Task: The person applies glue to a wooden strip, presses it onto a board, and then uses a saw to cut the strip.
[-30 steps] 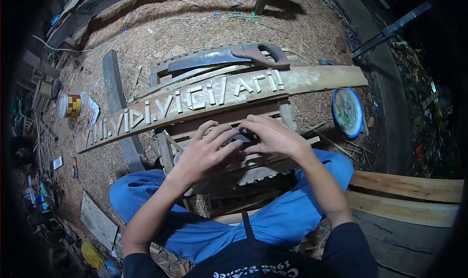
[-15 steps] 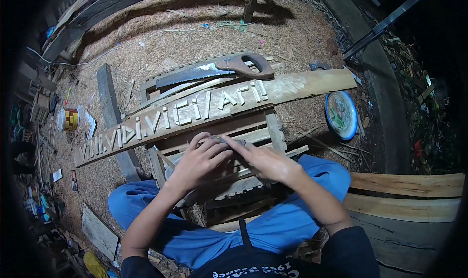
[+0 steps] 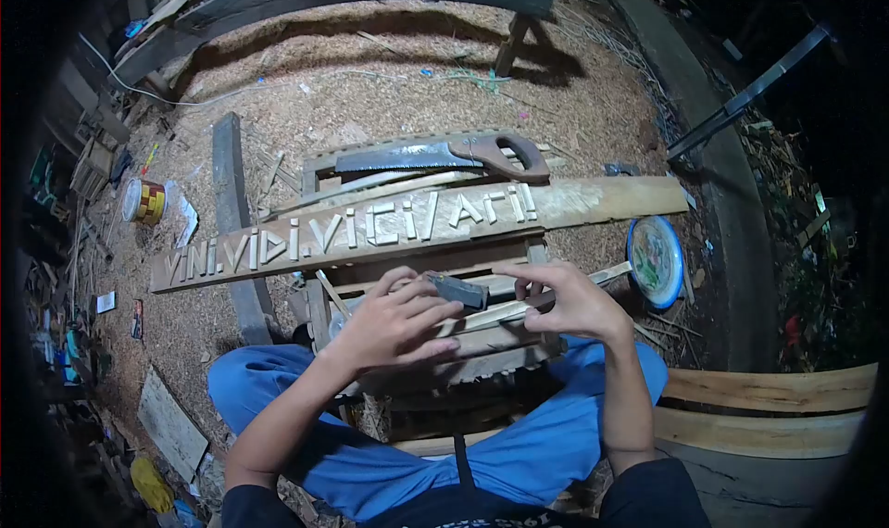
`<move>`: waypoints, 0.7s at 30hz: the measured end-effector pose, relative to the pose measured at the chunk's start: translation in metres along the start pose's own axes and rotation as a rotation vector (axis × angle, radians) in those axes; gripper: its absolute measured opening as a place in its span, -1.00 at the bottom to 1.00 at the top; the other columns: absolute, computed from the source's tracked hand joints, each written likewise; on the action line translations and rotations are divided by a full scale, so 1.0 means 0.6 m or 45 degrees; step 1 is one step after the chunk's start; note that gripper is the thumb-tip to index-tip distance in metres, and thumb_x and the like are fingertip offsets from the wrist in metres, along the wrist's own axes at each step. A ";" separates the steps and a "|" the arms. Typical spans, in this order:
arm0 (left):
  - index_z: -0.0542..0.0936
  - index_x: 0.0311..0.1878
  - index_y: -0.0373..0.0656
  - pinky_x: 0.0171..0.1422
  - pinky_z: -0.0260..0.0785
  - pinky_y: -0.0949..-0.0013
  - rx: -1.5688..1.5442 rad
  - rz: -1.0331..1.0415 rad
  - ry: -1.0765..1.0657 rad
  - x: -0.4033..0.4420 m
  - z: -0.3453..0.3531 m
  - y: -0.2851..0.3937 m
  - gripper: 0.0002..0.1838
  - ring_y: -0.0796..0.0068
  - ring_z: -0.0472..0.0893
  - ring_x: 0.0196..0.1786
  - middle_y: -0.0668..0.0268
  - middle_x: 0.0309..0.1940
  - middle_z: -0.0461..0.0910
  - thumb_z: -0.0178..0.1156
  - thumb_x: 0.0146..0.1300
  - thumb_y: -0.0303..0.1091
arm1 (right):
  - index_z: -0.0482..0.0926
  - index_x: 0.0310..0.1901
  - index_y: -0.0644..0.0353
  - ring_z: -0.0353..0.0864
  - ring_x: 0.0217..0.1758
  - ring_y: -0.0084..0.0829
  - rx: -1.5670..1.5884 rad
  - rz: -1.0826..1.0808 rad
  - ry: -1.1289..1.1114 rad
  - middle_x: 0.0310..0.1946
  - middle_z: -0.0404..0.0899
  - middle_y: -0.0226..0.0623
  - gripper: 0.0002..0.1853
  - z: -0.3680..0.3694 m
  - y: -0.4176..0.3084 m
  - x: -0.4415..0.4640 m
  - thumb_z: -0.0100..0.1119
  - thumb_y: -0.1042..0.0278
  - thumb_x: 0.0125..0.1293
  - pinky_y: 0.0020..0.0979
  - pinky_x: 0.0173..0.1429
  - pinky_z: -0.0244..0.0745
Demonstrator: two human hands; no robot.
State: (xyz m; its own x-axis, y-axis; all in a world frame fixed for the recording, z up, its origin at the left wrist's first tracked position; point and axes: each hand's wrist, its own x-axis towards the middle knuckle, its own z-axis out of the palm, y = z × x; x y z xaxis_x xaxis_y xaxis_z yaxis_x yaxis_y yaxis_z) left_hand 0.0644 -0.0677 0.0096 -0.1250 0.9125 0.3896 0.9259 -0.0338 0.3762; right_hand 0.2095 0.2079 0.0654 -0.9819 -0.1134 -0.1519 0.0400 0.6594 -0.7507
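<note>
My left hand (image 3: 400,320) is curled against the left end of a dark grey block (image 3: 456,290), its thumb apart from the fingers. The block looks tilted, and its kind is unclear. To the right, my right hand (image 3: 582,304) pinches a small dark flat piece (image 3: 540,301) between thumb and fingers. Beneath the hands, a light wood strip (image 3: 495,317) lies across a slatted wooden stand (image 3: 482,363). Just beyond them rests a long board (image 3: 607,200) with raised wooden letters reading "ViNi.ViDi.ViCi/Ari!".
A handsaw (image 3: 417,157) lies behind the lettered board. A blue-rimmed round tray (image 3: 679,259) is at the right, and a yellow-and-red tub (image 3: 144,202) at the left. Planks (image 3: 769,394) lie to the lower right. Wood shavings cover the ground.
My hands have moved apart, the right one going rightward with the small dark piece. The dark block between them now shows. The whole view has shifted slightly.
</note>
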 end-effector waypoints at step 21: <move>0.70 0.23 0.17 -0.40 0.39 0.31 0.064 -0.131 0.256 -0.010 -0.068 -0.054 -0.43 0.35 0.49 -0.62 0.43 -0.61 0.63 0.61 0.15 -0.03 | 0.77 0.04 0.04 0.68 -0.17 -0.34 -0.672 -0.328 0.635 -0.28 0.73 -0.37 -0.49 0.001 -0.019 0.059 0.58 -0.09 0.14 -0.22 0.13 0.37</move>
State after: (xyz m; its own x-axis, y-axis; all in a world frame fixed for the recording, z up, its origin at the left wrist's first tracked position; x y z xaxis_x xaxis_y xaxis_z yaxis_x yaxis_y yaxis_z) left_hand 0.0207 -0.0885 0.0293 -0.2833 0.8102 0.5132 0.9207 0.0799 0.3820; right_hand 0.1744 0.1959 0.0685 -0.9205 -0.0456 0.3881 -0.1719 0.9391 -0.2975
